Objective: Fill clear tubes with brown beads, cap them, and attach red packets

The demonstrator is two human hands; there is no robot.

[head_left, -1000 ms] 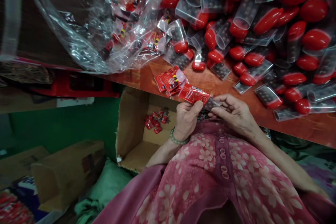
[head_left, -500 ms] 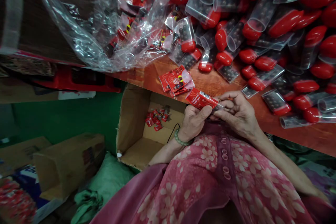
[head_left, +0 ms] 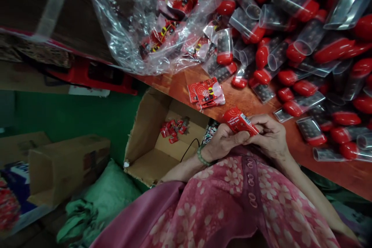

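Both hands are closed on a red printed card (head_left: pixel 238 119), which has a barcode patch on its face. My left hand (head_left: pixel 222 142), a green bead bracelet at its wrist, pinches the card's lower side with the thumb on top. At its right end are the fingers of my right hand (head_left: pixel 270 135); they hide whatever lies under that end. On the table edge just up and left, a small stack of red printed cards (head_left: pixel 207 92) lies flat. To the right spread many clear tubes of dark pellets with red caps (head_left: pixel 312 131).
A clear plastic bag (head_left: pixel 130 58) with more red cards sits at the back left of the red-brown table (head_left: pixel 171 81). Below the edge stands an open cardboard box (head_left: pixel 157 162) holding several small red packs (head_left: pixel 173 130). A green sack (head_left: pixel 113 190) lies on the floor.
The view has shifted, so the table things sit further right and lower. The clear end seen beyond the card earlier is now covered by the card and my right fingers.
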